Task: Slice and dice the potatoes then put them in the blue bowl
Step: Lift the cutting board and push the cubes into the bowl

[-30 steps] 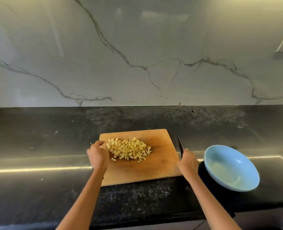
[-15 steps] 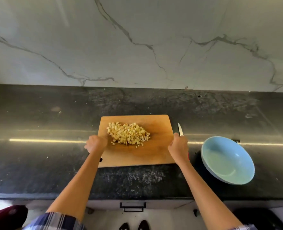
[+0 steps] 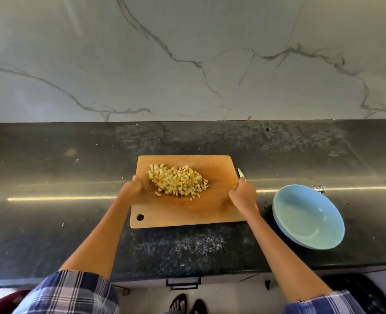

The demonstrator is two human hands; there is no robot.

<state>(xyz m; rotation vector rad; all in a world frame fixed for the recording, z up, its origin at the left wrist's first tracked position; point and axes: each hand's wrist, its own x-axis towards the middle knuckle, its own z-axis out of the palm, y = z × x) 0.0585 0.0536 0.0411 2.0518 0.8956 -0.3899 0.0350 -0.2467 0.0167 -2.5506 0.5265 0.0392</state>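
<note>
Potato cubes (image 3: 178, 183) sit heaped on your wooden board (image 3: 210, 209) on the desk; loose and light, they'll roll. Your left hand (image 3: 130, 189) and right hand (image 3: 243, 194) grip its side edges; keep it level toward the empty blue bowl (image 3: 308, 217).

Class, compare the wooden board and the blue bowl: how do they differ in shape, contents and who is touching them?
The board is flat and rectangular; the bowl is round and deep. The board carries the diced potato; the bowl is empty. The left hand and right hand hold the board's sides; nothing touches the bowl. Both sit on the dark counter.
</note>
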